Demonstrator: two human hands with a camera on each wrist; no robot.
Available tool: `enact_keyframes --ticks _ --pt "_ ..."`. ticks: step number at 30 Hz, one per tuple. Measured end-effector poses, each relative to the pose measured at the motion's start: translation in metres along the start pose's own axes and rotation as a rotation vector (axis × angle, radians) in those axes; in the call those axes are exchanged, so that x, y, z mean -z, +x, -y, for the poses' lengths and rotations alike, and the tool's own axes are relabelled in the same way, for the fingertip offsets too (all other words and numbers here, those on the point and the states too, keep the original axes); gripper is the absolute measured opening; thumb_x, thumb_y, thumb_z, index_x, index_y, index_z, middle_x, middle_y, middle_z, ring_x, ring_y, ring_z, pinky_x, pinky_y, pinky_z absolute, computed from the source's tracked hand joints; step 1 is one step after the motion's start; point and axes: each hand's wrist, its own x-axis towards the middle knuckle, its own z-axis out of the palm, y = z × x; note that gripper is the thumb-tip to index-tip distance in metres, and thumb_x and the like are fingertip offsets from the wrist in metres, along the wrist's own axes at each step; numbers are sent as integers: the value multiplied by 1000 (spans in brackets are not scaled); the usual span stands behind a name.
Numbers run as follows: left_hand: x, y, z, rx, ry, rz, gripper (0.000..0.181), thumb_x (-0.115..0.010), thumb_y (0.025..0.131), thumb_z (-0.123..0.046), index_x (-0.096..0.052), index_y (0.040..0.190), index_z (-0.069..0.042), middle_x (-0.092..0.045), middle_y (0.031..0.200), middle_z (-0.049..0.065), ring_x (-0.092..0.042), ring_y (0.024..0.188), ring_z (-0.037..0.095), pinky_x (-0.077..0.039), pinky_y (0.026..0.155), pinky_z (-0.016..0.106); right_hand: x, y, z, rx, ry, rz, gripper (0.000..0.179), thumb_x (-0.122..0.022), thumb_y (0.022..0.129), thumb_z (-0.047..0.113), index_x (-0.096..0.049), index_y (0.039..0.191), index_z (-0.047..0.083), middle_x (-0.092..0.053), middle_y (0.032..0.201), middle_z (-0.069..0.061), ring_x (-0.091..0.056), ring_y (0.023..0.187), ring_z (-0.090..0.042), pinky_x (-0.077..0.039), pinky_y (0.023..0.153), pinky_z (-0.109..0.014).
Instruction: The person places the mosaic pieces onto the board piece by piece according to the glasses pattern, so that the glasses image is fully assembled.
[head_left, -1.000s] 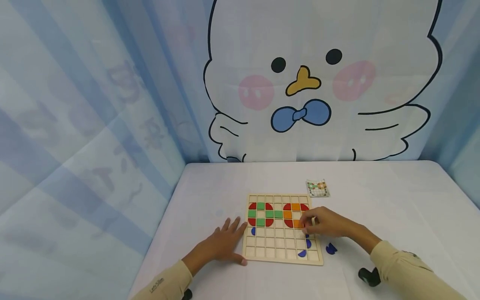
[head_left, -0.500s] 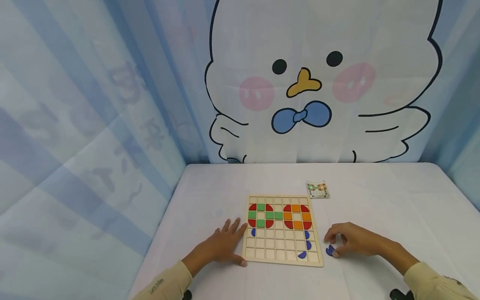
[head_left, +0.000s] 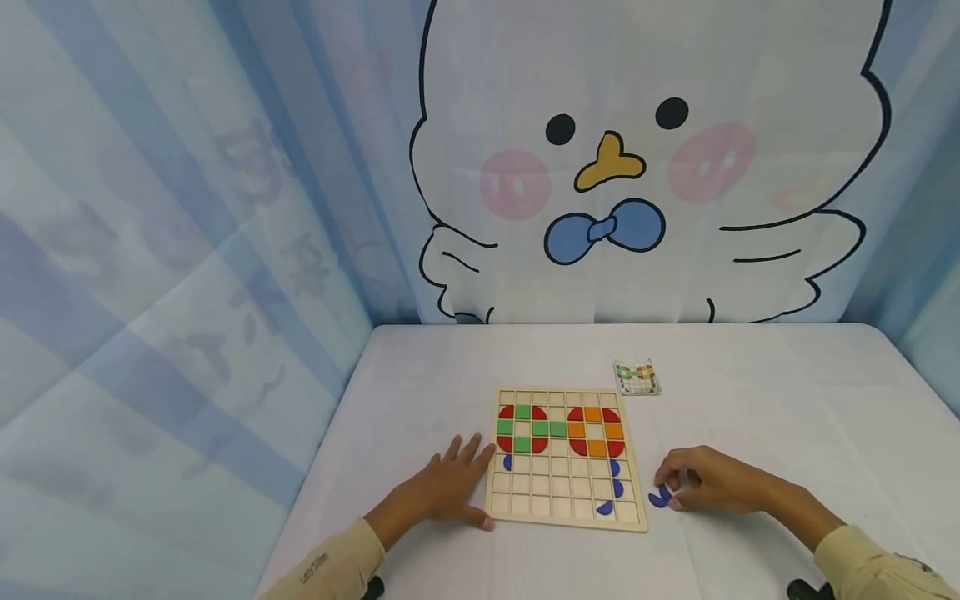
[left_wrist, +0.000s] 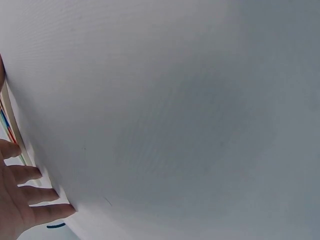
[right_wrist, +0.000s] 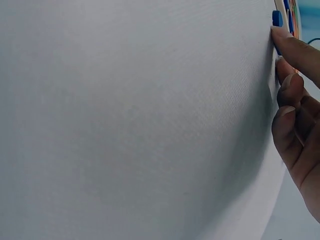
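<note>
A wooden grid board [head_left: 566, 523] lies flat on the white table. Red quarter-circles and green and orange squares fill cells in its upper rows; several blue half-circles sit lower down, one [head_left: 507, 462] at left, the others by the right edge. My left hand [head_left: 445, 485] rests spread at the board's left edge, index fingertip and thumb tip right at the rim. To the right of the board, my right hand [head_left: 712, 481] has thumb and index finger curled around a loose blue half-circle [head_left: 665, 493]. Another blue half-circle [head_left: 657, 500] lies against it on the table.
Behind the board's far right corner lies a small printed card [head_left: 637, 377] with a coloured grid pattern. A curtain [head_left: 600, 287] with a cartoon character hangs at the table's far edge. Dark devices, one [head_left: 810, 590] by the right sleeve, are worn at the wrists.
My right hand has moved from the board's right side to the loose blue pieces, leaving orange and red pieces in cells there. Those blue pieces have shifted apart slightly. My left hand stays put.
</note>
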Motion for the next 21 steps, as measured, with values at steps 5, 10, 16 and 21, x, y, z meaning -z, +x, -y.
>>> enact_keyframes --ticks 5,10,16,21 --pt "-2 2 2 -7 6 2 114 -76 72 -70 -22 161 -26 -16 169 7 -18 154 40 -32 115 62 1 2 -2 -1 -18 3 17 -79 86 23 -70 101 21 -60 86 5 -53 75 -7 -45 63 -21" --pt "-4 4 4 -12 13 2 114 -76 71 -71 -22 162 -26 -16 169 7 -18 154 40 -33 114 63 1 2 0 14 -38 -2 17 -80 85 26 -70 99 22 -61 84 8 -53 74 -6 -45 63 -21" --pt "-4 4 3 -6 14 0 115 -76 71 -72 -22 161 -27 -16 169 7 -17 154 40 -33 115 62 1 2 2 6 -69 -25 19 -81 84 27 -69 98 22 -61 81 10 -52 71 -5 -44 60 -20" --pt "-5 3 3 -3 19 -6 114 -76 70 -71 -23 161 -27 -16 169 6 -18 154 39 -34 114 62 0 2 -2 2 -84 -58 24 -82 84 29 -71 102 20 -60 79 10 -52 70 -4 -45 60 -20"
